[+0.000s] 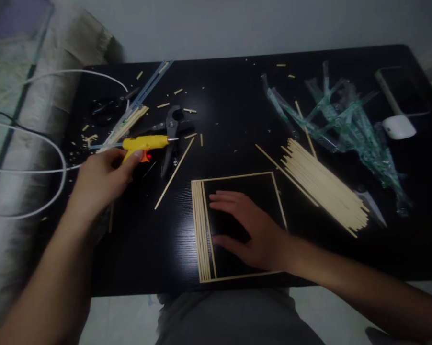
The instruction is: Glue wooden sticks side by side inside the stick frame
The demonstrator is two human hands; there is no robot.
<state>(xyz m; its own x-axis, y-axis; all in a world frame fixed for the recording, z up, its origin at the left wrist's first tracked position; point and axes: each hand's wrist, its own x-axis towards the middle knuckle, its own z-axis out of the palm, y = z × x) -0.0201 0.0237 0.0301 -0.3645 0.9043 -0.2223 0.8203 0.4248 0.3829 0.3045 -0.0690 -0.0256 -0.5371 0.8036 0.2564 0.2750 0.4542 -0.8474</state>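
The glue gun (146, 142) gripped in the left hand (101, 179), at ten o'clock, could burn the right hand (252, 230) spread flat on the stick frame (203, 230).

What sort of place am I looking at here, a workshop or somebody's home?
Probably a hobby desk at home: a black table strewn with thin wooden sticks, a half-built stick frame under the right hand, and a yellow glue gun held in the left hand.

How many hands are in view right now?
2. The left hand holds the yellow glue gun; the right hand lies flat inside the square stick frame. No other hand shows.
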